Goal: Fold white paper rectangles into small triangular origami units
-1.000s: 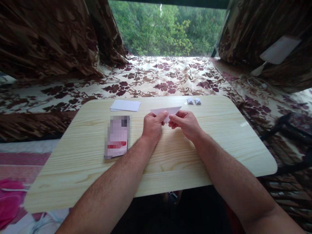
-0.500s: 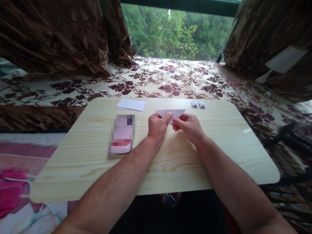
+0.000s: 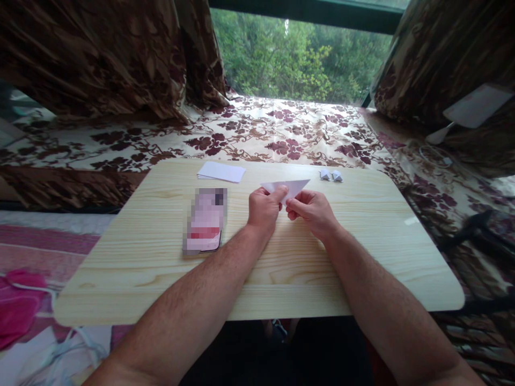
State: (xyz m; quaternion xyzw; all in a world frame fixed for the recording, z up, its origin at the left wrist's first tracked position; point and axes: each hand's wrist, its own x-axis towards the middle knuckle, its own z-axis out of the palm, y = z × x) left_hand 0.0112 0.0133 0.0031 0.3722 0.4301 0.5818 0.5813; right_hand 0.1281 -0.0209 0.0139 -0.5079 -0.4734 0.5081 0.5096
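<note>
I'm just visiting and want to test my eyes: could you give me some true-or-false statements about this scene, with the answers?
1. The left hand and right hand both touch the triangular paper. True.
2. The phone lies to the right of both hands. False: it lies to their left.
3. Two small folded paper shapes sit near the far edge of the table. True.
4. The stack of paper covers the phone. False: the stack lies beyond the phone, not on it.
5. Green leaves show through the window. True.
</note>
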